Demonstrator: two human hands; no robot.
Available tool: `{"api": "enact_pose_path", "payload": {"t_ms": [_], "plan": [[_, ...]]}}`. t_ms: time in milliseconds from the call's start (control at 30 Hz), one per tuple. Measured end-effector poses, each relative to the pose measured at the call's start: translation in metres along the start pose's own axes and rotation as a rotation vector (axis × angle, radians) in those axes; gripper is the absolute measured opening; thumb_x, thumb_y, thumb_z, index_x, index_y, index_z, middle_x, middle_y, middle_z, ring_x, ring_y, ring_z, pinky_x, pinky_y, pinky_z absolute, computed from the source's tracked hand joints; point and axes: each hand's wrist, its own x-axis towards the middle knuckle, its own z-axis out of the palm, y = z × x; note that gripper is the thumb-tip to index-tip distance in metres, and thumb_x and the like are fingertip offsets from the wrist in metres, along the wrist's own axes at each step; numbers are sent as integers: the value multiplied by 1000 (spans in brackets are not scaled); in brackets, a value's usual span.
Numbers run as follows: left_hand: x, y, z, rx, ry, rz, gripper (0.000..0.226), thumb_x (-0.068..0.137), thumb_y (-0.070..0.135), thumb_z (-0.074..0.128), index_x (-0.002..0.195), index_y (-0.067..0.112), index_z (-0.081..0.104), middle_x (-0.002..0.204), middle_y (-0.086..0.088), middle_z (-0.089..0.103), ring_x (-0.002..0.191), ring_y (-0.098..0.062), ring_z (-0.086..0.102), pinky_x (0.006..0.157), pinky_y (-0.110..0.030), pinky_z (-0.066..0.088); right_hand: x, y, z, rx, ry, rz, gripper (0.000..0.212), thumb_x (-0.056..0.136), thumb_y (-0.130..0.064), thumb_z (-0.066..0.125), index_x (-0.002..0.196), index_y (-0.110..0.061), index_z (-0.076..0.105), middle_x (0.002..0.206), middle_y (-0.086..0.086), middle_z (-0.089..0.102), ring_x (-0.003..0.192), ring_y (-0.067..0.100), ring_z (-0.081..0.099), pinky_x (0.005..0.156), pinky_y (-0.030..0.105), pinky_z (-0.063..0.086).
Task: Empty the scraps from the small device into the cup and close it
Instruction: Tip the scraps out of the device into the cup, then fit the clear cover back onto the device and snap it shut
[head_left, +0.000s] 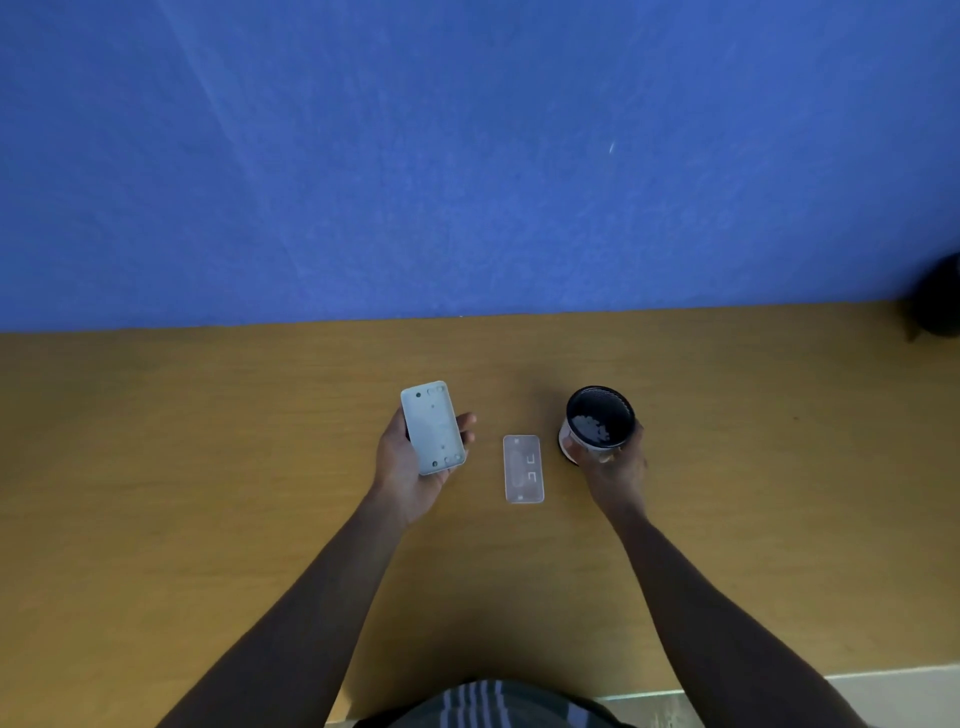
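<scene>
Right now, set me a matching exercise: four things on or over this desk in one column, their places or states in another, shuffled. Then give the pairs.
Things:
1. white device body
2. clear cover
3. black mesh cup
4. dark object

Places or states:
A. lying flat on the wooden table between the two hands
B. held in the left hand
C. at the far right edge, against the blue wall
D. tilted in the right hand, pale scraps inside

Pairs: 1-B, 2-A, 3-D, 4-C

A wooden surface (208, 441) is carrying a clear plastic cover (523, 468), which is lying flat between the two hands.
</scene>
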Motion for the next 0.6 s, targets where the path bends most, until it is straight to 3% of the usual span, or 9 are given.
{"api": "enact_pose_path", "payload": {"t_ms": [267,400,467,600], "plan": [[2,-2,-2,-3,7,5,41,98,44,41,116,10,56,101,-26,70,71,-32,65,61,-32,55,-1,5,8,3,32,10,91,67,-37,86,138,-26,31,130,-3,54,115,16,53,83,34,47],[2,-4,-3,-24,-3,-7,41,98,44,40,115,11,56,101,-26,68,72,-31,65,62,-33,55,-19,11,18,-27,135,138,97,67,-29,87,143,-19,28,143,6,44,128,23,44,94,42,44],[2,-5,-4,-34,3,-5,40,99,44,39,116,11,55,100,-26,69,72,-32,65,61,-33,55,-34,16,25,-80,154,203,89,71,-28,83,142,-14,31,143,10,45,130,29,44,98,46,43],[-1,-9,-8,-40,25,-2,41,99,43,38,119,11,55,101,-27,68,71,-32,65,60,-33,55,-57,18,41,-208,62,280,60,78,-38,75,127,-11,52,119,10,61,109,29,56,84,39,47]]}}
